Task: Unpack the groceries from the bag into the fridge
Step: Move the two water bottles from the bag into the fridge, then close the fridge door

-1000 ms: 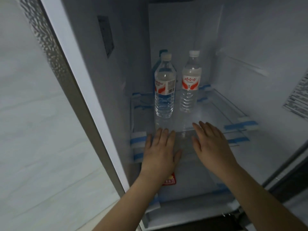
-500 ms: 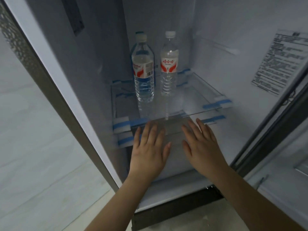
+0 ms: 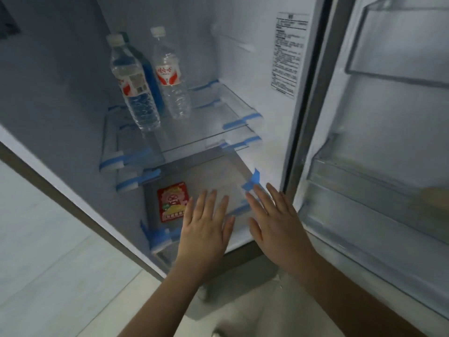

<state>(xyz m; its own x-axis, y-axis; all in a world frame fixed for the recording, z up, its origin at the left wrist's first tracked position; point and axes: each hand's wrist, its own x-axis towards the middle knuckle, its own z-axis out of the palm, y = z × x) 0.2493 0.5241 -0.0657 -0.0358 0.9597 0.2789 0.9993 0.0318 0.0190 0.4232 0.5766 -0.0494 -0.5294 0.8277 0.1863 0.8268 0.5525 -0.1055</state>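
**Fridge partly stocked; both hands empty at the lower drawer**

Left of the left hand [image 3: 204, 229], and just beyond its fingertips, a red snack packet [image 3: 173, 201] lies flat inside the clear lower drawer [image 3: 211, 171]. The left hand itself is flat, palm down, fingers spread, holding nothing; whether it touches the drawer front cannot be told.

Above and beyond that hand, well apart from it, two water bottles stand upright on the glass shelf [image 3: 209, 132]: the nearer bottle [image 3: 134, 86] to the left, the second bottle [image 3: 171, 74] just beside it to the right. A blue item [image 3: 149, 79] stands behind them, mostly hidden.

The right hand [image 3: 279, 229] is beside the left, also flat, spread and empty, its fingertips near a strip of blue tape [image 3: 251, 182] at the drawer's right corner. To its right the open door [image 3: 379, 142] carries clear bins; a pale yellowish object [image 3: 435, 198] in one is too blurred to identify.

Assessment: some groceries are already placed. The bag is not in view, so what is left cannot be judged. The hands appear set to close the drawer or draw back for the next item.
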